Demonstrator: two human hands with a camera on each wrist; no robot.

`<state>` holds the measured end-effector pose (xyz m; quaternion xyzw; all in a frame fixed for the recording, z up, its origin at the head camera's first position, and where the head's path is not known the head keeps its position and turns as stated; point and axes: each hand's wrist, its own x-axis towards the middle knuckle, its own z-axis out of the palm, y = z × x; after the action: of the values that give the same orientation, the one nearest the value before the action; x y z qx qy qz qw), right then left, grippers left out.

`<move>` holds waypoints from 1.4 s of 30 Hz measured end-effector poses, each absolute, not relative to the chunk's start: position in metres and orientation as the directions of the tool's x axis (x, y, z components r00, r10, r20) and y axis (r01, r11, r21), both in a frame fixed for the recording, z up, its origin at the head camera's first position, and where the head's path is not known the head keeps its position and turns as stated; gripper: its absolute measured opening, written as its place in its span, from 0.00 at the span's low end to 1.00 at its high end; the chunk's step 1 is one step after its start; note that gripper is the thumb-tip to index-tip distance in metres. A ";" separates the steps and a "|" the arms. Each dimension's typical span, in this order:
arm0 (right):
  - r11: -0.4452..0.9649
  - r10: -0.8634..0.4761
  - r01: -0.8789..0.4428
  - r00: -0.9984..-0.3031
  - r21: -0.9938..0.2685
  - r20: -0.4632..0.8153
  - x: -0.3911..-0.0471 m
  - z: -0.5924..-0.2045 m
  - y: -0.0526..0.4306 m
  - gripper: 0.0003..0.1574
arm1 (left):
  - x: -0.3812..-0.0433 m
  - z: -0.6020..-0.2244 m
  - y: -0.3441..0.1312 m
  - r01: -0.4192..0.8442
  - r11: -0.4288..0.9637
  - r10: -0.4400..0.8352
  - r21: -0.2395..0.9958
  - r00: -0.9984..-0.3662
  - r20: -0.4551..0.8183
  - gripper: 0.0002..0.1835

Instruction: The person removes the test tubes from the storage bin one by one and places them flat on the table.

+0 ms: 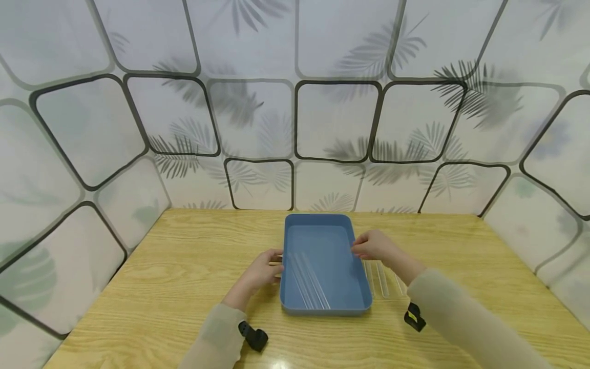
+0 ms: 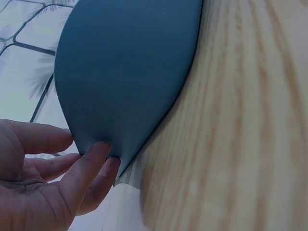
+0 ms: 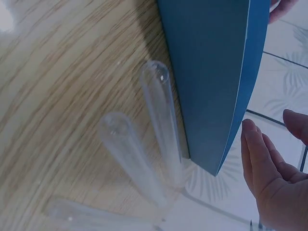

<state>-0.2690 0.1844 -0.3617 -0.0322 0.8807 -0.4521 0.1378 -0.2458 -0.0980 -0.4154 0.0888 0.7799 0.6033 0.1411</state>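
A blue rectangular tray [image 1: 322, 241] stands on the wooden table. Inside it, toward the left, lie clear glass test tubes [image 1: 309, 287]; their overlapping outlines make the number hard to tell. My left hand [image 1: 261, 269] touches the tray's outer left wall with its fingertips, as the left wrist view confirms. Beside the right rim is my right hand [image 1: 375, 246]; in the right wrist view its thumb and fingers stand apart, holding nothing. Three more test tubes lie on the table just right of the tray: a near one [image 3: 163, 115], a middle one [image 3: 132, 154] and an outer one [image 3: 96, 216].
The wooden table [image 1: 193, 261] extends to both sides of the tray. Behind it hangs a pale wall covering [image 1: 258, 123] with dark rounded outlines and leaf prints. A black strap device sits on each sleeve, the left one [image 1: 253, 336] and the right one [image 1: 415, 318].
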 end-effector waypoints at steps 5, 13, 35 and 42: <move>0.586 -0.201 0.059 -0.956 -0.808 -0.216 -0.270 -0.363 0.173 0.20 | -0.245 -0.415 -0.099 -0.029 0.260 0.306 0.965 -0.945 -0.111 0.23; 0.594 -0.226 0.048 -0.948 -0.803 -0.223 -0.269 -0.363 0.164 0.22 | -0.244 -0.414 -0.098 -0.019 0.258 0.306 0.966 -0.947 -0.100 0.23; 0.636 -0.232 0.029 -0.946 -0.771 -0.226 -0.254 -0.389 0.146 0.11 | -0.246 -0.415 -0.098 -0.029 0.244 0.306 0.969 -0.946 -0.105 0.23; 0.652 -0.232 0.047 -0.938 -0.757 -0.258 -0.250 -0.391 0.142 0.12 | -0.246 -0.415 -0.097 -0.031 0.252 0.306 0.967 -0.946 -0.110 0.23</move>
<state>-0.2500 0.1423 -0.3905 -0.0520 0.8931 -0.4139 0.1687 -0.2460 -0.0974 -0.4147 0.0881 0.7788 0.6052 0.1393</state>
